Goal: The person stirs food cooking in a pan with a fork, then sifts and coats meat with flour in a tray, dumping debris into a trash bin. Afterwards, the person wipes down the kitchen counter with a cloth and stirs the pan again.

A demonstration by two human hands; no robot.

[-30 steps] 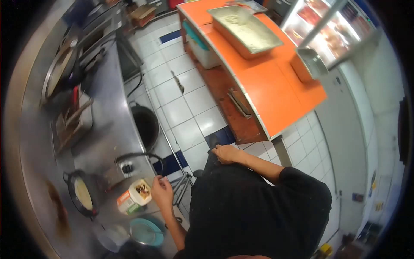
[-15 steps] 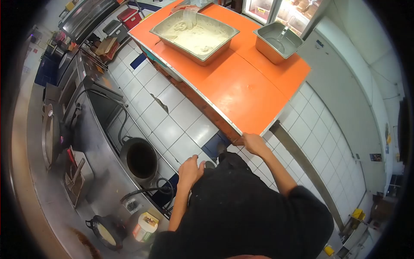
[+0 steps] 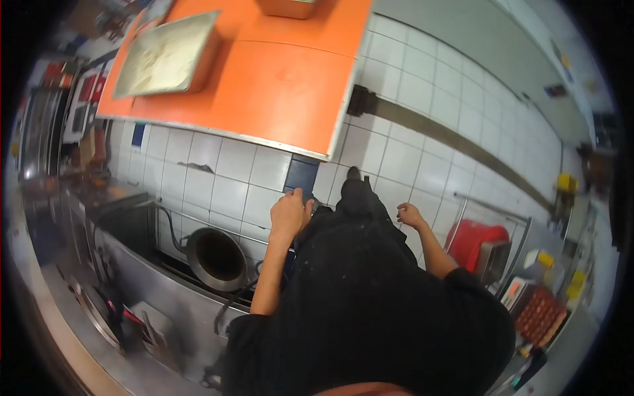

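Note:
My left hand [image 3: 290, 212] hangs in front of my dark clothing, its thumb apart from the loosely bent fingers, holding nothing. Off to my other side, my right hand [image 3: 410, 215] is in the air over the tiled floor, fingers loosely curled and apart, with nothing visible in it. Ahead is an orange-topped table [image 3: 284, 79] whose near corner lies just beyond my hands; neither touches it. On it stands a rectangular metal pan [image 3: 211, 39] with pale, flour-like powder [image 3: 165, 63] inside. Part of a second metal pan [image 3: 288, 8] shows at the top edge.
At left, a dark, round wok-like pan [image 3: 218, 259] sits by a steel counter [image 3: 198, 313] holding a utensil container [image 3: 155, 330]. At right are a red object [image 3: 474, 239], a metal rail [image 3: 492, 208] and a tray of reddish-brown eggs [image 3: 538, 318]. White floor tiles [image 3: 376, 142] lie between.
My view has turned right, so the table appears farther left and higher. My right hand has come away from the table's corner. My left hand stays in front of my body.

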